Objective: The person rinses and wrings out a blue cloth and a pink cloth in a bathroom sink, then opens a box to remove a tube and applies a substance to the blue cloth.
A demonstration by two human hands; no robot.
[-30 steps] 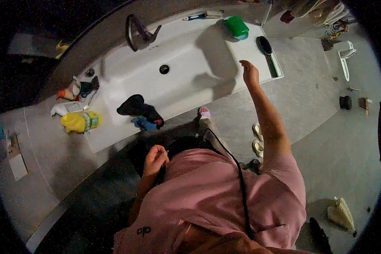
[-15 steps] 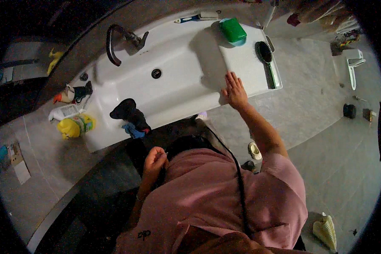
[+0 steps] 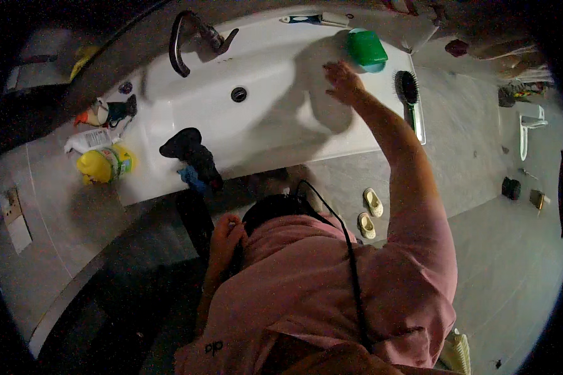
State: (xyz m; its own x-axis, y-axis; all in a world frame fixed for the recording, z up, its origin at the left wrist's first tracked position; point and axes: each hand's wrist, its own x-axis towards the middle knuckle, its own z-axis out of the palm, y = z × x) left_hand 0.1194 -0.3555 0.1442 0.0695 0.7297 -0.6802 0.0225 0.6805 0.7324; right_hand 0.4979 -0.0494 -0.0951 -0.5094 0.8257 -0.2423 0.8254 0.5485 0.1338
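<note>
My right hand (image 3: 344, 82) reaches over the right part of the white sink (image 3: 194, 109), its fingers stretched and somewhat apart, with nothing in them. Just beyond it sits a green block-shaped thing (image 3: 366, 49), like a soap box or sponge, on a pale blue dish; the hand looks near it but apart. Close to my waist, my left hand (image 3: 228, 232) is curled closed. What it may hold is too small and dark to tell. A dark cloth or sock (image 3: 191, 150) lies on the sink's front rim, beside a bunched blue cloth (image 3: 192, 177).
A dark faucet (image 3: 200, 39) rises behind the drain (image 3: 239, 94). A hairbrush (image 3: 408, 90) lies at the right end, a brush (image 3: 303, 20) along the back. To the left are a yellow bottle (image 3: 106, 164) and a white pack (image 3: 89, 141). Pale shoes (image 3: 373, 203) are on the floor.
My right hand has moved from the sink's front right edge farther back, toward the green block, and its shadow now falls across the basin. The left hand stays by my waist.
</note>
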